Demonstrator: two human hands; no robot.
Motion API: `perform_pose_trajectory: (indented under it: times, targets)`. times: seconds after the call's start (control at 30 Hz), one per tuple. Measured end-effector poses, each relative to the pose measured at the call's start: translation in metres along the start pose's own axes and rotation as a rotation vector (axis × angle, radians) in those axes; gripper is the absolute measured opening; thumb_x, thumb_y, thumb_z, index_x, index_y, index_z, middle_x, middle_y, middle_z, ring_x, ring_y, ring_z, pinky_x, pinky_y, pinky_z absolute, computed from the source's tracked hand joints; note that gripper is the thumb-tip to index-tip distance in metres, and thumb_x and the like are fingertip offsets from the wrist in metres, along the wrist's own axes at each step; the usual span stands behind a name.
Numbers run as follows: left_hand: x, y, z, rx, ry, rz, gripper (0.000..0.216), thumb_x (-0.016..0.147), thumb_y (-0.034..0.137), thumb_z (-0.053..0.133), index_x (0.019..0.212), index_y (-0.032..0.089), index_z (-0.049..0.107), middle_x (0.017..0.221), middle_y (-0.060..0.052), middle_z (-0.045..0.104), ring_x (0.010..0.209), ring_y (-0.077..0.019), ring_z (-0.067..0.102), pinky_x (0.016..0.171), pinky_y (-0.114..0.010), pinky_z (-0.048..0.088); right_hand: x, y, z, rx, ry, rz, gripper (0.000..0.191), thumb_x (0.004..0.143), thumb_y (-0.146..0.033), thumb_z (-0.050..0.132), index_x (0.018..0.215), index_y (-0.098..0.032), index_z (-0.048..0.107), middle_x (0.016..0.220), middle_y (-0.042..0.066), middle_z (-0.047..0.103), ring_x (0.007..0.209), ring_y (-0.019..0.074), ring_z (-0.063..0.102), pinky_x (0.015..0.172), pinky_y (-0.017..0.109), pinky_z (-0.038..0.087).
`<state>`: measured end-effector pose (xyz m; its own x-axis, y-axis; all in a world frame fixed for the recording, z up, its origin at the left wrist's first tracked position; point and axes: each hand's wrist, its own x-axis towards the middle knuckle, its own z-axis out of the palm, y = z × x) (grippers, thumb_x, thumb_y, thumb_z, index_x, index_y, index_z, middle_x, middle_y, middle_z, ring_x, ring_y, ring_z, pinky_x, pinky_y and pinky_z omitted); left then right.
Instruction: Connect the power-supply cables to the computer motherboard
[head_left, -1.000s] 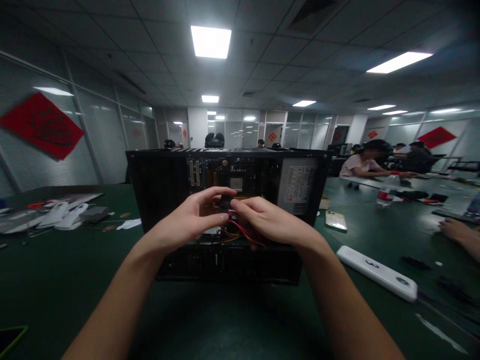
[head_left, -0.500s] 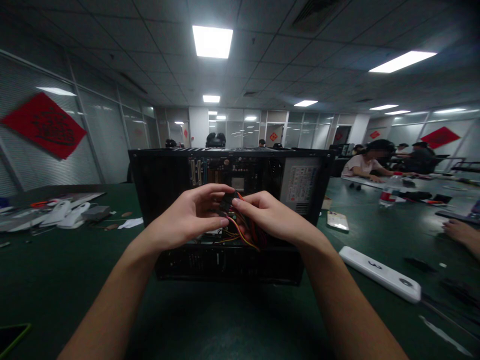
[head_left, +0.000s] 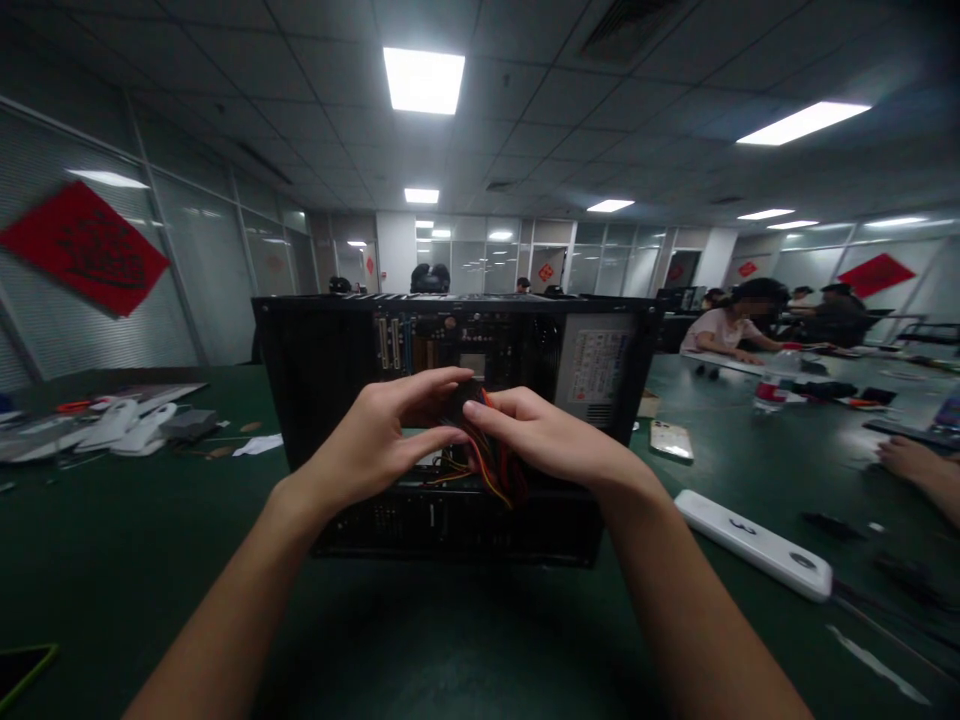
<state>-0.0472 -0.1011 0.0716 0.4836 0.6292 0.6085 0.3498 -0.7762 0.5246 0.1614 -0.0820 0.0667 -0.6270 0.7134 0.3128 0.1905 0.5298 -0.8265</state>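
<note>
Both hands meet in front of the open computer case, which lies on the green worktop with its inside facing the camera. The left hand and the right hand pinch a small dark connector between them, thumb and forefinger of each closed on it; most of the connector is covered by the fingers, so its shape is hard to make out. A bundle of red, orange and black wires drops from it under the right palm and runs down into the case, where its far end is lost in shadow. Behind the hands, the board's slots and the grey power supply show only in part. On the right lie a white power strip marked 3 and a phone; another person's hand enters at the frame's right edge, cut off at the wrist. At left, white parts are blurred.
</note>
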Motion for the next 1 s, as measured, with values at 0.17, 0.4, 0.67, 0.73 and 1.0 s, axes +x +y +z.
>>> perform_pose_trajectory:
  times: [0.17,0.4,0.67,0.73,1.0]
  targets:
    - [-0.001,-0.004,-0.002,0.300,-0.021,0.175,0.068,0.082,0.040,0.074,0.143,0.022,0.048,0.119,-0.008,0.070,0.097,-0.0202,0.070,0.088,-0.033,0.058,-0.003,-0.001,-0.004,0.177,-0.143,0.047,0.053,0.090,-0.062,0.053,0.080,-0.012,0.064,0.070,0.004,0.066,0.061,0.0109,0.059,0.058,0.022,0.046]
    - [-0.003,-0.006,-0.006,0.617,-0.016,0.390,0.063,0.079,0.058,0.067,0.122,0.012,0.060,0.107,-0.014,0.071,0.099,-0.0256,0.068,0.088,-0.037,0.055,-0.006,-0.005,-0.003,0.099,-0.205,0.055,0.041,0.093,-0.054,0.055,0.089,-0.014,0.063,0.073,0.000,0.064,0.063,0.0094,0.057,0.057,0.020,0.045]
    - [-0.002,-0.011,-0.006,0.686,0.020,0.388,0.055,0.085,0.054,0.065,0.120,0.012,0.062,0.103,-0.014,0.070,0.093,-0.0252,0.068,0.086,-0.037,0.055,-0.006,-0.008,0.000,0.043,-0.214,0.051,0.028,0.091,-0.043,0.061,0.094,-0.015,0.057,0.075,-0.002,0.057,0.064,0.0097,0.052,0.056,0.021,0.042]
    - [-0.002,-0.011,-0.006,0.705,0.019,0.408,0.054,0.086,0.053,0.064,0.119,0.011,0.062,0.101,-0.015,0.070,0.091,-0.0257,0.068,0.084,-0.037,0.056,-0.004,-0.008,0.001,0.026,-0.187,0.033,0.022,0.090,-0.037,0.062,0.091,-0.014,0.059,0.076,-0.002,0.057,0.066,0.0100,0.052,0.058,0.021,0.042]
    - [-0.003,-0.008,-0.010,0.652,0.031,0.357,0.054,0.081,0.050,0.072,0.120,0.014,0.062,0.105,-0.013,0.070,0.096,-0.0263,0.068,0.088,-0.039,0.054,0.001,-0.009,0.009,0.112,-0.152,0.038,0.017,0.087,-0.031,0.062,0.088,-0.015,0.056,0.072,-0.003,0.055,0.061,0.0087,0.050,0.053,0.020,0.041]
